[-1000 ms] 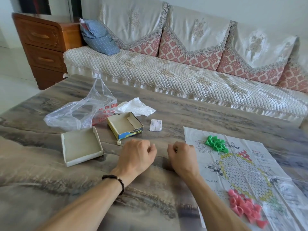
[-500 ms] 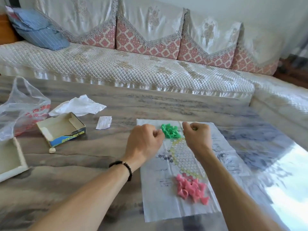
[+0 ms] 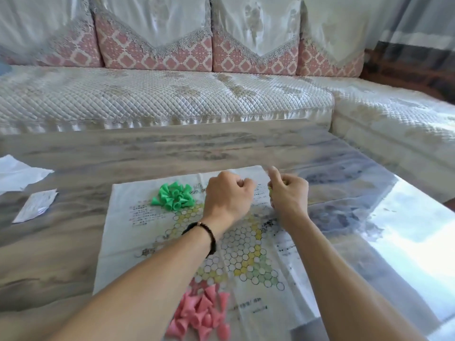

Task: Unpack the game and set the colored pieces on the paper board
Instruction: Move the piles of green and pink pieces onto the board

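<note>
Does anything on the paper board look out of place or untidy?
Yes. The green cone pieces and pink cone pieces lie in tumbled heaps, many on their sides, not set upright on the hexagon cells of the creased paper board.

The paper board [image 3: 118,232] is white with a honeycomb of yellow, green and white cells. On it lie green pieces [image 3: 173,196] and pink pieces [image 3: 200,313]. The table [image 3: 49,254] is grey-brown marble pattern. The sofa cushions [image 3: 152,52] show pink lattice.
</note>
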`<control>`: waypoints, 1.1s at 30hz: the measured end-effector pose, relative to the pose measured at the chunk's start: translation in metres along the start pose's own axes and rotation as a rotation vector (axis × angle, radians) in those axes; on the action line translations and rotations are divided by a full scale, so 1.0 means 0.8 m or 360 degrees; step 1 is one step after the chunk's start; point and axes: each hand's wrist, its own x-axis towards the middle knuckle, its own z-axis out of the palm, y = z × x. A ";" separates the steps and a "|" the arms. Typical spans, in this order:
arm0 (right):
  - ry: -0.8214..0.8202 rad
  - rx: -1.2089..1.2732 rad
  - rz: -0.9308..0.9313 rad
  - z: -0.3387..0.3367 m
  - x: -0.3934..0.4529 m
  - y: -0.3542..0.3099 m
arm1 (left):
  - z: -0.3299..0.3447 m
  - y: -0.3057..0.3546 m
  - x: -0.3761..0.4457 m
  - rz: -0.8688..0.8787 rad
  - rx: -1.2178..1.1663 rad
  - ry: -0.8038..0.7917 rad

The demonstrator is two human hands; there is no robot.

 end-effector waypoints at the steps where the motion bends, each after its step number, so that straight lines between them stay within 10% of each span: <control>1: -0.0013 -0.0057 -0.0049 -0.003 0.003 0.007 | 0.011 0.003 0.002 -0.0053 -0.0036 0.0012; 18: -0.0158 -0.0043 -0.0168 -0.056 -0.018 0.025 | 0.050 0.030 0.002 -0.0376 -0.0915 -0.0340; 25: -0.0484 -0.0627 -0.0284 -0.115 -0.026 0.010 | 0.007 0.005 0.021 0.0038 0.0460 -0.0702; 33: -0.1033 -0.1547 -0.0293 -0.162 -0.034 0.002 | 0.020 0.020 0.041 0.0028 0.0691 -0.1408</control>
